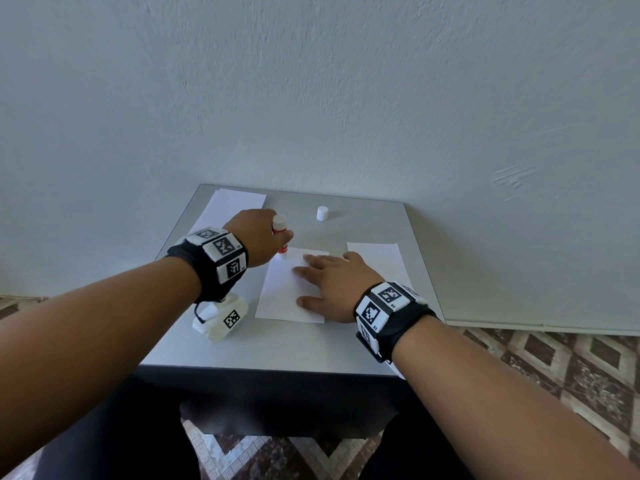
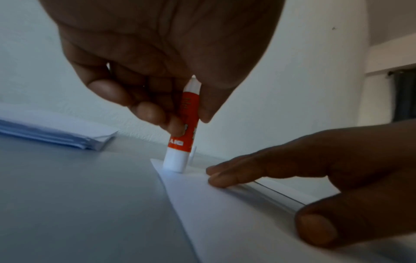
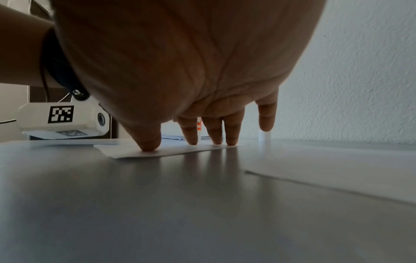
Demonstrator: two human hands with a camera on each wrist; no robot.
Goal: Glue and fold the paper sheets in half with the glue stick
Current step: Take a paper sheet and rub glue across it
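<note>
Glue stick, pinched upright by the curled left hand, is set on the far-left corner of the paper sheet, which is pinned flat under the straightened fingers of the right hand so that it cannot slide.

A red-and-white plastic glue stick stands nearly upright, uncapped, its tip touching the far left corner of a flat white paper sheet. Its small white cap stands apart, farther back on the grey tabletop.
</note>
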